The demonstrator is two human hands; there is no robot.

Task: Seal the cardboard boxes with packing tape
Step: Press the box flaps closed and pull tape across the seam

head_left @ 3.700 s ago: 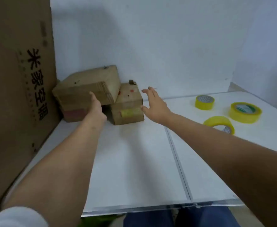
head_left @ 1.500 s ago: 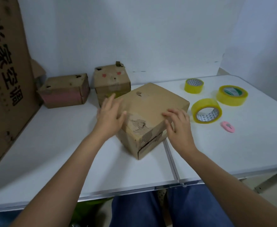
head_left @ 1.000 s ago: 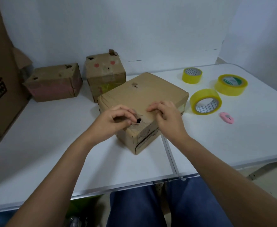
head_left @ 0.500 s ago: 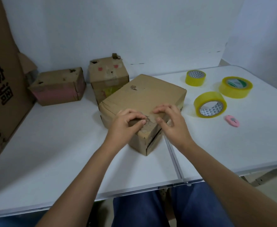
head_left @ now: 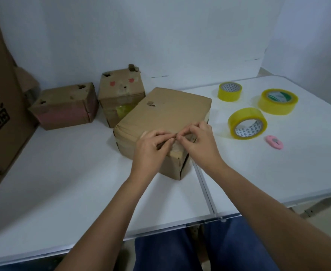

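- At the middle of the white table [head_left: 63, 173] lies a large cardboard box [head_left: 166, 112], turned corner-on to the person.
- The left hand [head_left: 151, 151] and right hand [head_left: 200, 145] meet at its near top edge, fingertips curled and pinching at torn tape or cardboard there.
- To the right lie three yellow tape rolls: nearest [head_left: 247, 123], far small [head_left: 229, 91], far wide [head_left: 277, 101].
- A pink cutter [head_left: 274, 142] lies near the nearest roll.
- Two smaller boxes [head_left: 65, 106] [head_left: 119, 94] stand behind, by the wall.

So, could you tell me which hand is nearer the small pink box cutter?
Right. The right hand is beside the pink cutter; the left hand lies farther left.
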